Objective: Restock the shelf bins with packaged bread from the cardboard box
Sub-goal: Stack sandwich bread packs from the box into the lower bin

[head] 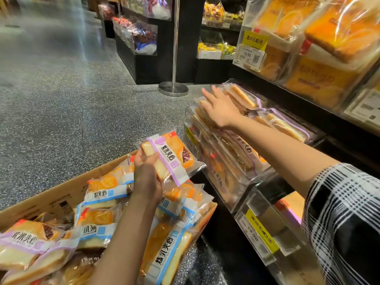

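On the shop floor beside a dark shelving unit, the cardboard box (61,194) sits low at the left, heaped with packaged bread in purple-striped and blue-striped wrappers, so plenty of stock looks left to move. To its right, the clear shelf bin (205,140) on the lower shelf is already filled close to its rim with purple-striped packs standing on edge, and I judge this bin nearly done. Nearer the camera, a second clear bin (267,227) with a yellow price tag looks mostly unfilled, though its inside is partly hidden, so it probably comes next. Above, an upper shelf holds large orange-wrapped loaves (320,48). The right hand (219,108) reaches across with fingers straight and spread, palm resting flat on the packs at the top of the full bin, gripping nothing. The left hand (147,173) is curled around one purple-striped bread pack (168,157), holding it by its lower edge just above the box and near the bin's front corner, not yet placed. The restocking looks well under way but far from finished.
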`<state>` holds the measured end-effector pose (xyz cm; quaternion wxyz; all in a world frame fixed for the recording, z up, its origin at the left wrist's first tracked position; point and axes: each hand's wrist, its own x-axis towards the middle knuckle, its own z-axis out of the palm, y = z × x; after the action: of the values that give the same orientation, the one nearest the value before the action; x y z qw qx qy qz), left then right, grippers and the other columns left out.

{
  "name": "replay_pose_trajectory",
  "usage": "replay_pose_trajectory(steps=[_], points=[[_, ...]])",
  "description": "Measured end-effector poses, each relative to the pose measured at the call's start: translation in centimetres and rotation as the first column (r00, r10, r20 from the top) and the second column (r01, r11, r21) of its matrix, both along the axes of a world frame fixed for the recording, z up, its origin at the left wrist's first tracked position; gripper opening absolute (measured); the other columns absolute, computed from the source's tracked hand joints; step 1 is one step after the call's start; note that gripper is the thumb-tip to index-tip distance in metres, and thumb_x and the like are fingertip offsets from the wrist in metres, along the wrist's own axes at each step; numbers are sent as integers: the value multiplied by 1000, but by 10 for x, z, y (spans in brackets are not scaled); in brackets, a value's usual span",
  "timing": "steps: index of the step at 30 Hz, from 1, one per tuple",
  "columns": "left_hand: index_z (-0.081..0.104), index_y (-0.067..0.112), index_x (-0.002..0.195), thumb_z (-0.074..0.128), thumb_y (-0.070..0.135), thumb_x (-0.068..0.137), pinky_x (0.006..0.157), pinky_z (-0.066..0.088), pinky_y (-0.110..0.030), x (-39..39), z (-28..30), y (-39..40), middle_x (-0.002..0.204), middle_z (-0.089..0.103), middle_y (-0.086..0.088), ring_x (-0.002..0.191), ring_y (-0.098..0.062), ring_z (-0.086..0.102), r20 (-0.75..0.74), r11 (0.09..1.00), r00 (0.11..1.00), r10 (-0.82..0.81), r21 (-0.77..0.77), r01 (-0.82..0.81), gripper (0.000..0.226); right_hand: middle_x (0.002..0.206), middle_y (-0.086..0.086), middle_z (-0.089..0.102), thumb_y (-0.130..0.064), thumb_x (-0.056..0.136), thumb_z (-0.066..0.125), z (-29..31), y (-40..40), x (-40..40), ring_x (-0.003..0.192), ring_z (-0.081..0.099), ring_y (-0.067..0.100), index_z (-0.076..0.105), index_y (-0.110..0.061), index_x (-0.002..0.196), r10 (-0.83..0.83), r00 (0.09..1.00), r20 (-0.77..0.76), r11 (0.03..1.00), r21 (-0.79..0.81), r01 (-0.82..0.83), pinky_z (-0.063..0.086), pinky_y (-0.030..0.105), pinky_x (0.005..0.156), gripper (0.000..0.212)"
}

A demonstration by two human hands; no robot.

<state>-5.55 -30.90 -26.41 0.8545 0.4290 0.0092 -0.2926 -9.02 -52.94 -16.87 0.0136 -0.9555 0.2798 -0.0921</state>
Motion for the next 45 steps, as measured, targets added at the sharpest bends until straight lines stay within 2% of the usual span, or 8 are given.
replay_pose_trajectory(steps=[6, 11, 16, 20, 26, 34, 37, 45], points=[[42, 15, 137, 42, 1, 97, 71, 57, -30, -6, 4, 1, 101, 66, -4, 81, -12, 67, 10, 999, 999, -49, -19, 49, 42, 161, 9, -9, -64, 95, 19, -5, -12, -4, 148, -9, 26, -2, -33, 152, -7, 962, -274, 999, -36, -3, -6, 44, 119, 69], [48, 11, 132, 35, 17, 102, 90, 51, -39, -15, 14, 1, 113, 65, -9, 105, -22, 63, -39, 978, 993, -115, -178, 107, 33, 159, 18, 5, -47, 100, 32, 17, 28, -13, 148, 3, 30, 4, -23, 154, 68, 998, -15, 991, -113, -69, 4, 40, 118, 65], [74, 15, 90, 24, 40, 102, 64, 59, -32, -30, 27, 8, 88, 73, -6, 78, -16, 72, -38, 899, 967, -253, -378, 221, 56, 155, 8, 30, -39, 99, 44, 17, 101, -38, 142, 26, 24, 25, -19, 151, 180, 982, 57, 919, 346, -188, 20, 27, 110, 59], [42, 11, 139, 31, 55, 91, 70, 58, -31, -44, 34, 14, 121, 61, -13, 98, -19, 69, -8, 866, 955, -296, -424, 265, 66, 150, 14, 36, -57, 87, 55, 6, 122, -58, 140, 29, 25, 22, -27, 151, 99, 992, 75, 854, 505, -124, 25, 31, 111, 78], [31, 23, 146, 32, 79, 71, 108, 36, -50, -56, 35, 20, 141, 50, -15, 130, -30, 48, 169, 742, 879, -445, -480, 468, 94, 148, 11, 30, -61, 73, 69, 17, 127, -85, 134, 35, 26, 21, -35, 150, 114, 993, -9, 882, 460, -97, 30, 27, 99, 95], [37, 19, 141, 37, 52, 87, 89, 51, -44, -65, 34, 6, 129, 59, -13, 112, -24, 62, 258, 867, 849, -460, -76, 493, 64, 149, 14, 31, -66, 73, 55, 48, 70, -123, 131, 38, 30, 21, -32, 151, 4, 997, -79, 969, 247, 16, 36, 40, 106, 91], [44, 16, 131, 40, 27, 100, 89, 52, -40, -64, 28, 4, 122, 64, -14, 105, -20, 65, 306, 907, 855, -419, 86, 413, 33, 158, 16, 6, -69, 87, 42, 31, 56, -133, 144, 12, 35, 10, -34, 153, -69, 981, -180, 998, -24, 65, 17, 44, 116, 81], [48, 13, 126, 38, 19, 102, 82, 54, -36, -55, 24, 10, 104, 68, -8, 94, -19, 67, 263, 933, 896, -359, 134, 335, 27, 159, 13, -12, -66, 93, 12, -11, 51, -126, 147, -11, 30, -9, -36, 151, -99, 951, -293, 995, -3, 103, -5, 46, 118, 68]])
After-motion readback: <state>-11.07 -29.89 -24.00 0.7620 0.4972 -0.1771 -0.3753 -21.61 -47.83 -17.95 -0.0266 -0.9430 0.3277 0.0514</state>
